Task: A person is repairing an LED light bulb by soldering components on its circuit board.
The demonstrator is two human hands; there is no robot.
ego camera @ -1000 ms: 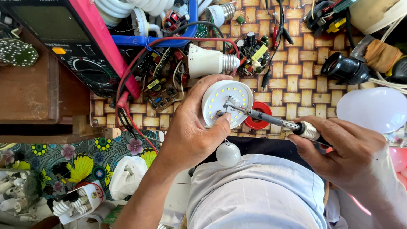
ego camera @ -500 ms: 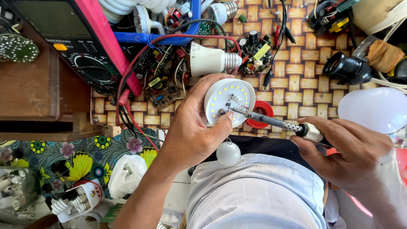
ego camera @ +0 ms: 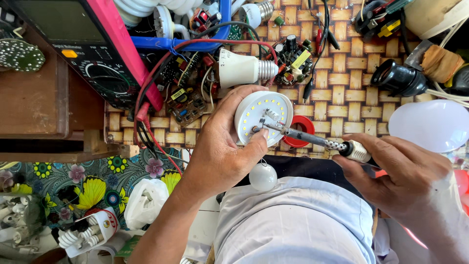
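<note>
White LED disc (ego camera: 264, 117) held in left hand (ego camera: 220, 151) | right hand (ego camera: 405, 171) grips soldering iron (ego camera: 303, 136), tip pointing left onto disc

- Bright, even daylight filled the scene; colours were vivid.
- Shadows stayed soft and short beneath the left hand (ego camera: 222, 146).
- Glare washed out the white dome cover (ego camera: 430, 124) at the right edge.
- Focus was sharp at centre, with slight wide-angle stretching toward the corners.
</note>
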